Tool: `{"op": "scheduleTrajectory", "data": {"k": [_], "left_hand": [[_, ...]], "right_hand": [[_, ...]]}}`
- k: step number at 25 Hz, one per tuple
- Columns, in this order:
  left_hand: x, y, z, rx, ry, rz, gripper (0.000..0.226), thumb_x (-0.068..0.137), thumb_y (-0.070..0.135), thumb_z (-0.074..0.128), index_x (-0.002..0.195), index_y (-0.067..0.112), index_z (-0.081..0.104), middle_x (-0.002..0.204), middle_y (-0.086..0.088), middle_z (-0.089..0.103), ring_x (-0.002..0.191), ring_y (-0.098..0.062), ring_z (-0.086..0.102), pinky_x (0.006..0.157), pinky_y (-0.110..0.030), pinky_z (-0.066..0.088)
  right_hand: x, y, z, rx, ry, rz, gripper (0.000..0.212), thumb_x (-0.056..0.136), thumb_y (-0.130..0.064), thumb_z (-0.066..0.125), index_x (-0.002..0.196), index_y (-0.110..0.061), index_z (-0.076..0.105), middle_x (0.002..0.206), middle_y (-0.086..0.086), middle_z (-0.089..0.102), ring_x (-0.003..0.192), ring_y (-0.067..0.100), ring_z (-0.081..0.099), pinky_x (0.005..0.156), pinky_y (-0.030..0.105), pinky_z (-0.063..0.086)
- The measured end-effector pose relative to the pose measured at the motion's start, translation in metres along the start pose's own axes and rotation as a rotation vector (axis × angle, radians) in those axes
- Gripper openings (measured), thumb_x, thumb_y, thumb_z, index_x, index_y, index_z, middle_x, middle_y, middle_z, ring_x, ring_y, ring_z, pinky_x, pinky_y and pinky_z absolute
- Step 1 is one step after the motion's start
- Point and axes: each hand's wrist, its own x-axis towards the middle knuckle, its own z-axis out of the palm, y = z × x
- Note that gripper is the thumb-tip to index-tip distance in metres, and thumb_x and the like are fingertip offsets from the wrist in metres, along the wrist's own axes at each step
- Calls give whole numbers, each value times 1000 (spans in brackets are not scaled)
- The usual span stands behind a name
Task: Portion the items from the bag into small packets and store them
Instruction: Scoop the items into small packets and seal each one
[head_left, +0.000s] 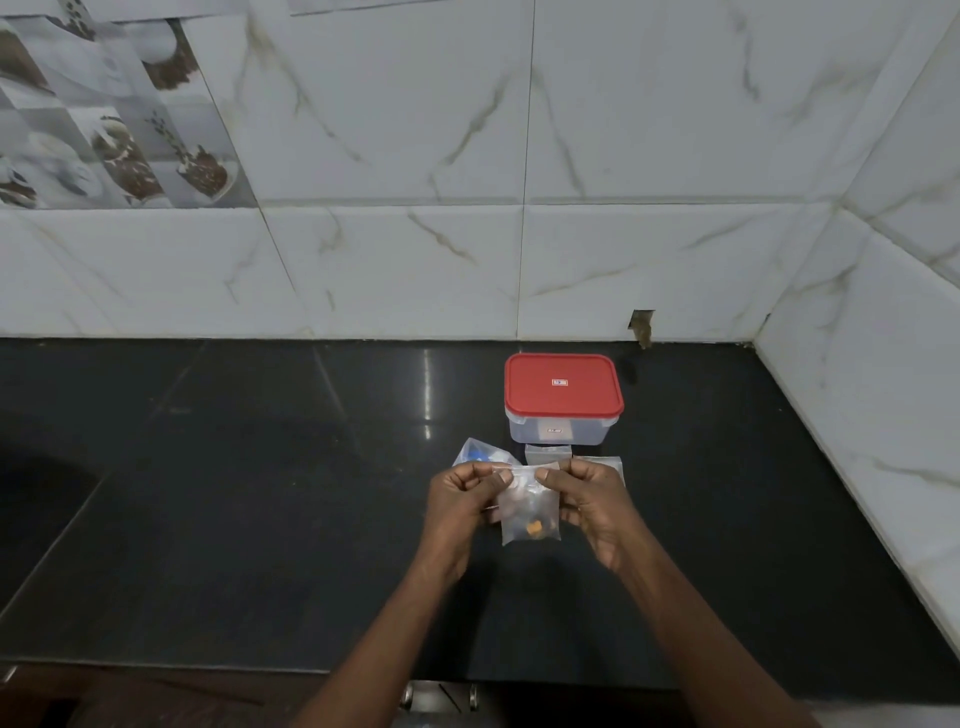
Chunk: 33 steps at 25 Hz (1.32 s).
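I hold a small clear packet (530, 512) above the black counter, and a small orange item shows near its bottom. My left hand (460, 501) pinches the packet's top edge at the left corner. My right hand (595, 501) pinches the same edge at the right corner. Behind my left hand lies a clear bag (480, 453) with blue items inside. Several empty small packets (597, 462) lie behind my right hand. A clear storage box with a red lid (563, 397) stands closed further back.
The black stone counter (260, 493) runs to a marble-tiled wall (415, 260) at the back and on the right. A dark sink edge (41, 478) shows at the far left. A drawer handle (441, 696) sits below the counter's front edge.
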Motion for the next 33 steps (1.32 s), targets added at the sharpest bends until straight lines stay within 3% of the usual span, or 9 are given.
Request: {"op": "scheduleTrajectory", "data": {"k": [4, 7, 10, 13, 20, 23, 27, 30, 33], "left_hand": [[-2, -3, -1, -19, -45, -83, 18, 89, 2, 71, 102, -10, 70, 101, -24, 76, 91, -36, 74, 80, -46, 62], [-2, -7, 0, -11, -41, -115, 18, 88, 2, 71, 102, -10, 70, 103, -28, 74, 93, -38, 73, 88, -55, 58], [-1, -9, 0, -11, -34, -179, 19, 89, 2, 70, 106, -7, 71, 104, -23, 76, 94, -36, 75, 87, -52, 60], [1, -10, 0, -1, -67, -210, 20, 90, 2, 69, 108, -6, 71, 105, -23, 76, 94, -35, 74, 86, -49, 61], [11, -13, 0, -8, -74, -200, 24, 91, 5, 69, 112, -7, 70, 106, -23, 76, 100, -38, 74, 92, -50, 59], [13, -15, 2, -35, -55, -154, 21, 92, 1, 66, 109, -9, 69, 105, -26, 75, 93, -36, 74, 84, -46, 61], [14, -12, 8, -49, -49, -106, 7, 83, 1, 68, 90, -3, 69, 84, -20, 73, 72, -27, 71, 68, -36, 58], [16, -10, 7, -25, -30, -86, 24, 71, 8, 73, 88, -8, 67, 84, -23, 72, 76, -32, 70, 75, -44, 58], [19, -11, 0, -18, -34, -97, 20, 82, 2, 74, 93, -13, 68, 95, -24, 75, 84, -34, 71, 83, -48, 58]], "right_hand": [[-2, 6, 3, -45, 5, -13, 17, 86, -8, 69, 98, 4, 70, 94, 19, 74, 88, 35, 72, 77, 48, 59], [-7, 7, 8, -115, -10, -11, 14, 85, -5, 70, 96, 2, 71, 89, 16, 75, 80, 30, 73, 62, 37, 59], [-10, 9, 11, -111, 22, -19, 6, 84, -2, 69, 90, 1, 70, 80, 13, 75, 69, 24, 73, 52, 31, 56], [-10, 12, 12, -90, 43, -6, 7, 83, -1, 69, 90, -1, 70, 82, 13, 75, 70, 23, 73, 52, 30, 55], [-9, 9, 20, -32, 136, 37, 7, 82, -4, 71, 89, -6, 70, 84, 12, 75, 74, 27, 73, 60, 47, 61], [-8, 3, 22, -22, 145, 31, 5, 82, -2, 69, 86, -4, 69, 82, 14, 74, 71, 28, 73, 59, 47, 60], [-6, 2, 28, -51, 158, 21, 7, 81, -2, 68, 81, -9, 69, 78, 9, 73, 72, 26, 71, 61, 49, 59], [-5, 4, 32, -73, 182, 5, 7, 80, -2, 67, 80, -9, 69, 78, 9, 72, 74, 25, 70, 65, 46, 59], [-3, 3, 29, -40, 160, 29, 6, 82, -4, 68, 87, -7, 70, 82, 11, 73, 71, 24, 72, 62, 45, 59]]}}
